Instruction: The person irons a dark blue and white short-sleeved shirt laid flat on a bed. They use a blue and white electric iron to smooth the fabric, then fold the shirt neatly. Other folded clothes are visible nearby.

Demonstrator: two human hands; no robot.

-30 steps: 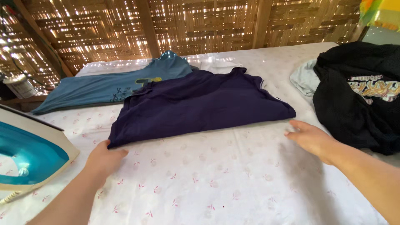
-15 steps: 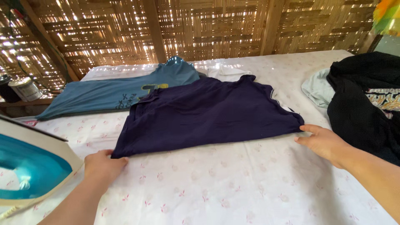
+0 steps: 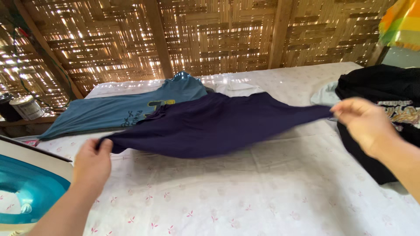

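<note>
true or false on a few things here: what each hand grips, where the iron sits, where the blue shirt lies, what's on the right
1. Both the left hand and right hand grip the dark purple shirt. True.
2. The shirt lies flat on the sheet. False: its near edge is lifted.
3. The teal iron sits at the far right. False: it is at the left edge.
4. A blue shirt lies behind the purple one. True.
5. A black garment lies on the right. True.

We hold the folded shirt point(image 3: 214, 124) stretched between our left hand point(image 3: 92, 164) at eight o'clock and right hand point(image 3: 365, 122) at three, above the bedsheet point(image 3: 262, 192); another T-shirt point(image 3: 127, 109) lies behind at eleven, an iron point(image 3: 26, 188) at nine.
</note>
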